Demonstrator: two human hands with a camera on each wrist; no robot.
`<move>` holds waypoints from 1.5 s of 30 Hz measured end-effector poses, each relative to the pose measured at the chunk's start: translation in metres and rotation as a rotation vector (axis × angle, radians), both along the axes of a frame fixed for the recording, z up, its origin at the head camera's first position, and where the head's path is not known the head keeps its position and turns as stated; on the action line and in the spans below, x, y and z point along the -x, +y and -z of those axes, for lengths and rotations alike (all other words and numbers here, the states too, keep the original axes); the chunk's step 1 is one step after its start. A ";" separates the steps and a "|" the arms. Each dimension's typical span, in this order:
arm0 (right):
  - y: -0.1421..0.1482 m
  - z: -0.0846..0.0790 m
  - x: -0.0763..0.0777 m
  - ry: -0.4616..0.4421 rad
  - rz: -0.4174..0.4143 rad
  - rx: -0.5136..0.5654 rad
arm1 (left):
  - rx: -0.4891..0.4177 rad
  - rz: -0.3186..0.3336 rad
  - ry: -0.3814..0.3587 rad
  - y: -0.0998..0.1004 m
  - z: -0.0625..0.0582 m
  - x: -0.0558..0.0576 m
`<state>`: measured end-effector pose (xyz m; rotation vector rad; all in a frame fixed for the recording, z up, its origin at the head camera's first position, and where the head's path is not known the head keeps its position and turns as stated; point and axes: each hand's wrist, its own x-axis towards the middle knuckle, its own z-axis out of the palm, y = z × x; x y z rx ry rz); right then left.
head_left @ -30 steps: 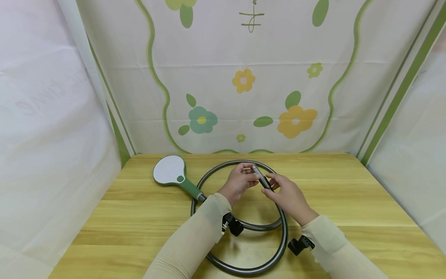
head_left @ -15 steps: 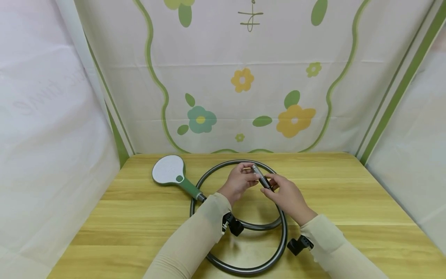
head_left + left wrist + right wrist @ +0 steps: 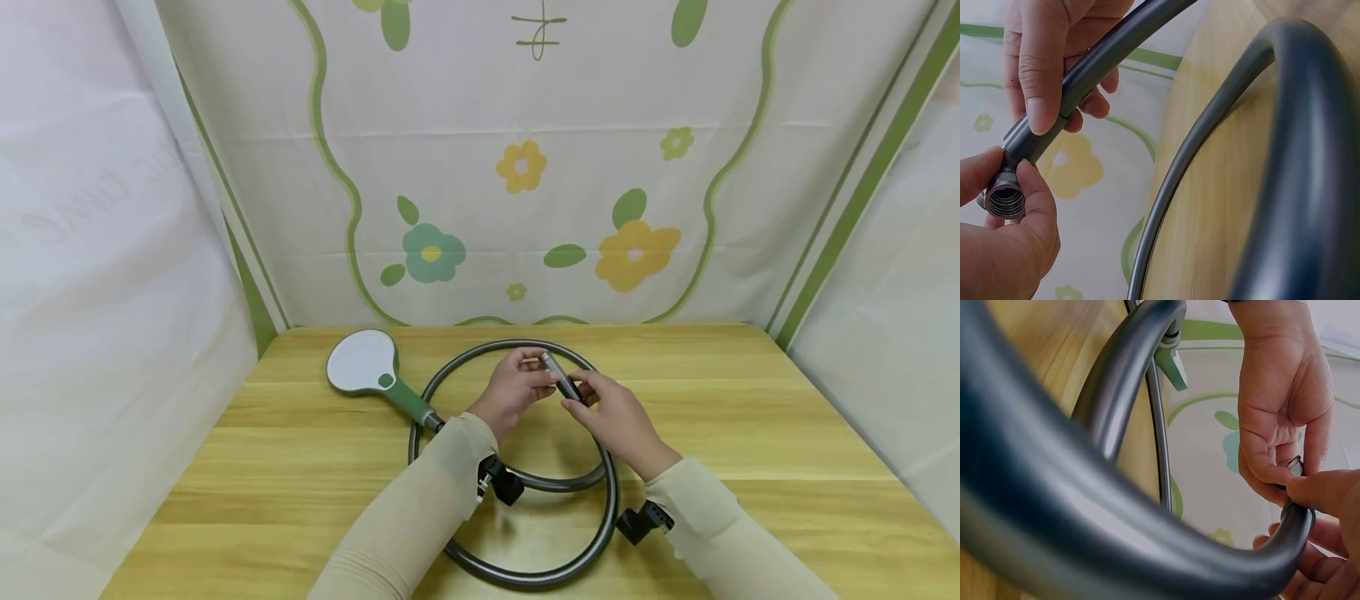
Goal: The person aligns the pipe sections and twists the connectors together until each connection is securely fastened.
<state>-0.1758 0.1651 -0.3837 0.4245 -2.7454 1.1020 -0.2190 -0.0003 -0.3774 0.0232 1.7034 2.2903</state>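
Note:
A dark grey shower hose [image 3: 517,577] lies looped on the table, and its free end is raised between my two hands. My left hand [image 3: 513,388] pinches the metal connector [image 3: 1006,194] at the hose's tip, the threaded opening showing in the left wrist view. Just behind it, my right hand [image 3: 618,422] grips the hose at the end sleeve [image 3: 1030,140], thumb on one side and fingers on the other. A green shower head [image 3: 405,400] with a white round face lies at the left, joined to the hose's other end.
The wooden table [image 3: 300,500] bears the hose loops around and below both forearms. Flower-printed cloth [image 3: 480,200] hangs behind it, with white side walls at left and right. A small black camera mount [image 3: 639,523] sits on each wrist.
The head view has tilted very slightly, so the backdrop sits a little higher. Both hands keep their hold on the hose end with hardly any visible movement.

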 end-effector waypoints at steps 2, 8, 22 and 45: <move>0.000 0.000 0.000 -0.007 0.000 0.012 | 0.003 -0.001 0.000 0.000 0.000 0.000; 0.000 0.000 0.002 -0.045 0.010 0.045 | -0.002 0.000 0.004 -0.001 0.000 0.002; 0.001 -0.001 0.004 -0.161 -0.011 0.158 | 0.003 0.014 0.012 -0.002 -0.003 0.000; 0.003 -0.001 0.006 -0.276 -0.073 0.236 | 0.009 0.019 0.010 -0.003 0.000 0.001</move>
